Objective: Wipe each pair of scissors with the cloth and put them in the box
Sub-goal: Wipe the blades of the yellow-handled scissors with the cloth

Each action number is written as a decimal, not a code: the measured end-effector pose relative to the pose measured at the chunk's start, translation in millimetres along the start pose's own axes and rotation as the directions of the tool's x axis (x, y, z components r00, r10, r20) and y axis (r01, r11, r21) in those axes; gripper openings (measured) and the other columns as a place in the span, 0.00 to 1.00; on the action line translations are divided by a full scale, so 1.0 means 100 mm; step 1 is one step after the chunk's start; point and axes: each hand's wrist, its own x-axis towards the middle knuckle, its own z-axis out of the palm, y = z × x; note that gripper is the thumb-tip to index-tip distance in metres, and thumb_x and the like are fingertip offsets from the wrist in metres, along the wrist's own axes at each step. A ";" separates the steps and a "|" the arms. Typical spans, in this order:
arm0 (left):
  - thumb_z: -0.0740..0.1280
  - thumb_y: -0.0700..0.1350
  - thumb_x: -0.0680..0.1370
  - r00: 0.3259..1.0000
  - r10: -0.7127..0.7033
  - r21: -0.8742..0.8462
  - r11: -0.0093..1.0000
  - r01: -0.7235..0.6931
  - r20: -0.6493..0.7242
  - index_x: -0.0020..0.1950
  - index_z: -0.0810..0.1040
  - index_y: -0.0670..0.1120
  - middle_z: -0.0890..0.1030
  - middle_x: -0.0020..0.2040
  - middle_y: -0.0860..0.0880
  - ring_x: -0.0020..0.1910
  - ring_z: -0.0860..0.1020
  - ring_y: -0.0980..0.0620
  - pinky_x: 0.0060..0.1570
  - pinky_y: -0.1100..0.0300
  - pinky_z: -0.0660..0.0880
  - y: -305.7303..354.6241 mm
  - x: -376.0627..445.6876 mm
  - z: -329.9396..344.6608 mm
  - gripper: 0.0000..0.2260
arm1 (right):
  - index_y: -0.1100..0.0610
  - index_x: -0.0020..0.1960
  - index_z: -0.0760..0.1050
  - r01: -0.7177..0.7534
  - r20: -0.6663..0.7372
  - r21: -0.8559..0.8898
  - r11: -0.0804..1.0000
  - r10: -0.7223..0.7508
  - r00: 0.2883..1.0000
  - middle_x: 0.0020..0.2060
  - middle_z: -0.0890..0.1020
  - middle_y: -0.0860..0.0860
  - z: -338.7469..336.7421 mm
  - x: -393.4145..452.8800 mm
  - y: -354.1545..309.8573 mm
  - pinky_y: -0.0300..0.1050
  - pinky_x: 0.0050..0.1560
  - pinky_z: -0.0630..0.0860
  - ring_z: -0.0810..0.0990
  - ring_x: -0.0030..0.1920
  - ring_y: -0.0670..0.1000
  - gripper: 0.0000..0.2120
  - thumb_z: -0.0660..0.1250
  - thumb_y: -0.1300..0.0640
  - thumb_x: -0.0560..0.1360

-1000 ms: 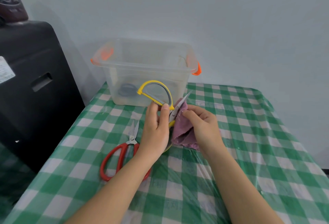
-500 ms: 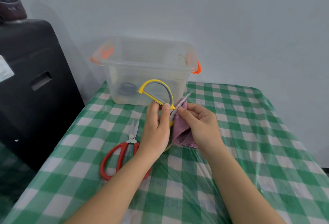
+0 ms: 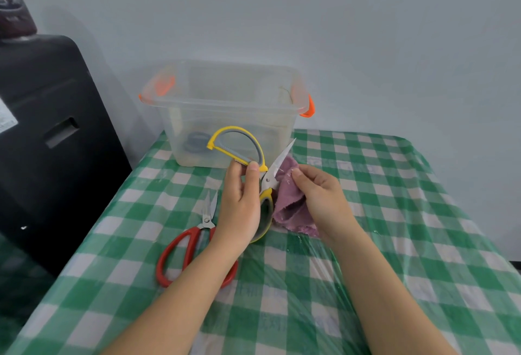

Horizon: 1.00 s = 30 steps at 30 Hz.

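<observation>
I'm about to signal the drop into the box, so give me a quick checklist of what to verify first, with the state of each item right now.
1. Yellow scissors securely held: ok, the left hand grips their handle.
2. Cloth on the blade: ok, the right hand presses it against the raised blade.
3. Blade fully wiped: cannot tell; the tip sticks out bare above the cloth.
4. Scissors shut for a safe drop: not ok, the handles are spread wide.
5. Box open and free to receive: ok, no lid, something grey already lies inside.
6. Red scissors waiting: ok, they lie on the tablecloth beside the left wrist, untouched.
</observation>
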 end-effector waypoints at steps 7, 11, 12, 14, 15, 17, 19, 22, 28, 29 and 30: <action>0.56 0.52 0.83 0.998 -0.054 -0.018 0.998 0.053 -0.025 0.43 0.69 0.53 0.69 0.36 0.52 0.36 0.69 0.53 0.37 0.54 0.67 0.02 0.02 -0.04 0.10 | 0.56 0.46 0.78 -0.016 -0.092 0.096 0.995 0.025 0.995 0.42 0.83 0.56 0.03 -0.03 -0.06 0.49 0.52 0.77 0.79 0.42 0.51 0.11 0.63 0.50 0.80; 0.56 0.51 0.83 0.998 -0.050 -0.038 0.998 0.049 -0.046 0.45 0.70 0.51 0.71 0.40 0.47 0.39 0.71 0.49 0.39 0.52 0.68 0.05 0.03 -0.06 0.10 | 0.54 0.46 0.78 0.030 -0.123 0.058 0.998 -0.023 0.992 0.36 0.82 0.47 0.02 -0.03 -0.06 0.41 0.45 0.77 0.79 0.39 0.46 0.05 0.66 0.56 0.79; 0.56 0.51 0.83 0.997 -0.050 -0.038 0.998 0.048 -0.057 0.45 0.70 0.51 0.72 0.41 0.48 0.40 0.72 0.48 0.40 0.52 0.69 0.06 0.03 -0.07 0.10 | 0.54 0.46 0.77 0.020 -0.135 0.050 0.999 -0.013 0.991 0.35 0.82 0.46 0.01 -0.03 -0.06 0.39 0.42 0.77 0.79 0.38 0.45 0.05 0.64 0.58 0.79; 0.55 0.51 0.83 0.996 -0.051 -0.044 0.998 0.048 -0.074 0.45 0.70 0.52 0.73 0.41 0.47 0.44 0.74 0.41 0.41 0.52 0.69 0.07 0.05 -0.07 0.10 | 0.54 0.46 0.78 -0.007 -0.146 0.053 0.999 0.015 0.989 0.39 0.82 0.49 -0.01 -0.01 -0.07 0.42 0.46 0.77 0.79 0.41 0.47 0.09 0.60 0.62 0.80; 0.55 0.51 0.83 0.996 -0.051 -0.050 0.998 0.048 -0.079 0.44 0.70 0.52 0.73 0.42 0.46 0.47 0.76 0.39 0.40 0.52 0.68 0.06 0.05 -0.08 0.10 | 0.54 0.47 0.78 -0.014 -0.145 0.061 0.998 0.023 0.989 0.41 0.82 0.52 -0.02 -0.01 -0.07 0.46 0.49 0.77 0.79 0.43 0.49 0.11 0.58 0.63 0.80; 0.55 0.51 0.83 0.995 -0.056 -0.058 0.997 0.051 -0.084 0.44 0.70 0.54 0.73 0.42 0.46 0.49 0.76 0.38 0.40 0.52 0.68 0.06 0.05 -0.08 0.10 | 0.53 0.47 0.78 -0.011 -0.140 0.077 0.997 0.021 0.990 0.43 0.82 0.53 -0.02 -0.02 -0.08 0.50 0.52 0.76 0.79 0.45 0.51 0.13 0.56 0.64 0.79; 0.55 0.51 0.83 0.995 -0.055 -0.064 0.997 0.050 -0.088 0.43 0.70 0.55 0.74 0.42 0.46 0.49 0.77 0.38 0.40 0.52 0.69 0.07 0.05 -0.08 0.10 | 0.51 0.47 0.77 0.020 -0.129 0.073 0.997 -0.010 0.992 0.41 0.80 0.54 -0.02 -0.04 -0.07 0.47 0.47 0.75 0.77 0.42 0.50 0.15 0.56 0.66 0.79; 0.56 0.51 0.83 0.995 -0.040 -0.078 0.996 0.033 -0.095 0.43 0.70 0.54 0.73 0.41 0.46 0.47 0.76 0.38 0.39 0.53 0.68 0.09 0.05 -0.08 0.10 | 0.53 0.45 0.75 0.076 -0.090 0.085 0.994 -0.068 0.994 0.35 0.78 0.51 -0.03 -0.05 -0.08 0.38 0.39 0.74 0.77 0.35 0.46 0.17 0.54 0.71 0.77; 0.56 0.48 0.84 0.996 0.000 -0.078 0.997 -0.006 -0.084 0.44 0.70 0.53 0.71 0.38 0.51 0.39 0.73 0.49 0.31 0.64 0.68 0.11 0.03 -0.09 0.09 | 0.59 0.39 0.74 0.112 -0.065 0.069 0.991 -0.107 0.992 0.31 0.76 0.49 -0.03 -0.03 -0.07 0.36 0.36 0.70 0.72 0.33 0.45 0.17 0.53 0.76 0.72; 0.56 0.47 0.84 0.997 0.009 -0.082 0.996 -0.016 -0.076 0.44 0.70 0.53 0.70 0.38 0.52 0.38 0.72 0.53 0.29 0.68 0.68 0.12 0.02 -0.08 0.09 | 0.58 0.37 0.74 0.094 -0.070 0.065 0.993 -0.089 0.994 0.30 0.76 0.50 -0.03 -0.01 -0.05 0.41 0.38 0.73 0.72 0.34 0.47 0.15 0.55 0.74 0.72; 0.56 0.46 0.84 0.997 0.021 -0.079 0.996 -0.026 -0.070 0.44 0.70 0.52 0.70 0.37 0.53 0.37 0.71 0.55 0.27 0.70 0.68 0.13 0.02 -0.08 0.10 | 0.58 0.36 0.73 0.076 -0.063 0.081 0.994 -0.071 0.995 0.31 0.75 0.54 -0.03 0.00 -0.04 0.51 0.42 0.78 0.72 0.35 0.52 0.11 0.57 0.69 0.71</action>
